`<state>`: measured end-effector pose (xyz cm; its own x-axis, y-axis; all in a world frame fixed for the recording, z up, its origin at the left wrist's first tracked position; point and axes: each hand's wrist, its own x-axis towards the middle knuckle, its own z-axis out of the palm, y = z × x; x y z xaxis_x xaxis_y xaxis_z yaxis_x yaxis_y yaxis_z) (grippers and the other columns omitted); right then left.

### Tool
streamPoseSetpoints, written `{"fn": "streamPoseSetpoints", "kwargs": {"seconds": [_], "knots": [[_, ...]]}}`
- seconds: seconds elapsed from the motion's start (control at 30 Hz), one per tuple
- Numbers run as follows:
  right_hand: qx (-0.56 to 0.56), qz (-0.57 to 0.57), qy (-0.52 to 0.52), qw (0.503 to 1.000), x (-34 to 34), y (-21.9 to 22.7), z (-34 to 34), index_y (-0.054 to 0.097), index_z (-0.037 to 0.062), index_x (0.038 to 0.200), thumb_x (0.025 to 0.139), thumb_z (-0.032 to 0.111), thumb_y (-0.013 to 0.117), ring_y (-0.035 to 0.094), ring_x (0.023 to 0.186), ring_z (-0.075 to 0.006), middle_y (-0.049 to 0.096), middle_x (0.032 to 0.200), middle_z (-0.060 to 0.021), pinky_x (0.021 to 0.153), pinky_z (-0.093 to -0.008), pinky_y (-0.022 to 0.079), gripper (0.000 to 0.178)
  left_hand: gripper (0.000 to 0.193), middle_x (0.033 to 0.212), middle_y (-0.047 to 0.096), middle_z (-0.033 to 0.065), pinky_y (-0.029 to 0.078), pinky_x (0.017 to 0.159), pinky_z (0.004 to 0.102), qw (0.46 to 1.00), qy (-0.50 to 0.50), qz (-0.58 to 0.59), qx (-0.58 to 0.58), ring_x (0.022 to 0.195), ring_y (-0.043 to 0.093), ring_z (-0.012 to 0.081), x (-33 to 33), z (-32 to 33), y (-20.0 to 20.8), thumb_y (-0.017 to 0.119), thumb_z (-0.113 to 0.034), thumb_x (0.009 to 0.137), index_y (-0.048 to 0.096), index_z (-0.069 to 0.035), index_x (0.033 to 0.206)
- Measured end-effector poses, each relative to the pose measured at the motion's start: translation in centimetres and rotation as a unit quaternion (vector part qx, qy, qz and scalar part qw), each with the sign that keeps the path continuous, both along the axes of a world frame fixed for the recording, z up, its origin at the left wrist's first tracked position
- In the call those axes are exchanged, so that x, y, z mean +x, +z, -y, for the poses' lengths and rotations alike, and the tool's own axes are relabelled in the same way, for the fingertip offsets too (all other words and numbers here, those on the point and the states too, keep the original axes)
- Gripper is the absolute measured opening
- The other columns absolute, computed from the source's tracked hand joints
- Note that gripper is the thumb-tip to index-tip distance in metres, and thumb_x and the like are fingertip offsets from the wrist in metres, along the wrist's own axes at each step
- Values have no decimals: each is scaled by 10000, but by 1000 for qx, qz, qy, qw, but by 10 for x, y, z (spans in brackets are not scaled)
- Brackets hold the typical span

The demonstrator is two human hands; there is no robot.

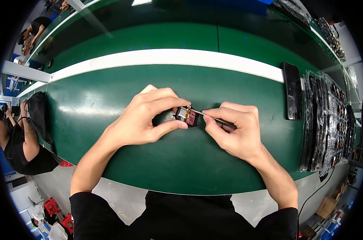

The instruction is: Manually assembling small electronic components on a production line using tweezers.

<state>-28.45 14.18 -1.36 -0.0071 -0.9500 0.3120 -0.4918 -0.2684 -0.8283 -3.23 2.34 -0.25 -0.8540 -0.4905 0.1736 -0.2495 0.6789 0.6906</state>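
One small device: black-rimmed, red circuit board and silvery part exposed, between both hands at the middle of the green tabletop; whether it touches the surface cannot be told.
Left hand: grip clamped on the device, thumb at its near edge, fingers at its far edge.
Right hand: grip pinched on a thin dark tool, its tip at the device.
Far right: black phone beside stacked clear trays.
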Motion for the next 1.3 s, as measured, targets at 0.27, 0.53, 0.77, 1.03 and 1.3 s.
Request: {"fn": "streamPoseSetpoints", "kwargs": {"seconds": [0.27,0.53,0.77,1.03,1.3], "knots": [[-46,-16,-29,998,0,-4,-5,879,-3,1039,835,-30,859,481,490,-68,615,634,-19,466,-280,318,207,382,925,730,53,449,819,367,999,31,-9,-10,817,680,248,-7,-6,5,942,-264,892,788,-74,1185],[-93,-107,-14,990,2,-4,-4,858,17,1064,829,-10,872,550,502,-161,621,712,-29,437,-342,423,238,431,934,721,39,414,794,358,999,37,-16,-20,722,509,192,-4,-6,-1,947,-220,842,803,-62,1216],[-98,-115,-9,988,2,-5,-3,851,6,1066,864,-16,864,560,515,-157,624,712,-38,445,-341,427,204,441,933,724,36,416,803,355,1000,24,-12,2,724,512,191,-1,-1,-1,944,-221,832,811,-63,1222],[18,21,17,999,0,6,-3,873,-9,1047,916,-29,820,551,514,-95,677,684,-54,468,-290,379,143,463,967,768,38,436,849,349,996,-22,-28,80,737,545,187,5,12,-1,947,-199,798,840,-73,1230],[16,12,29,999,-1,4,-3,866,-10,1028,901,-20,822,568,515,-120,671,682,-59,466,-309,396,135,463,984,772,38,439,843,352,997,-21,-17,79,754,546,184,7,11,-1,950,-202,786,843,-76,1218]]}}
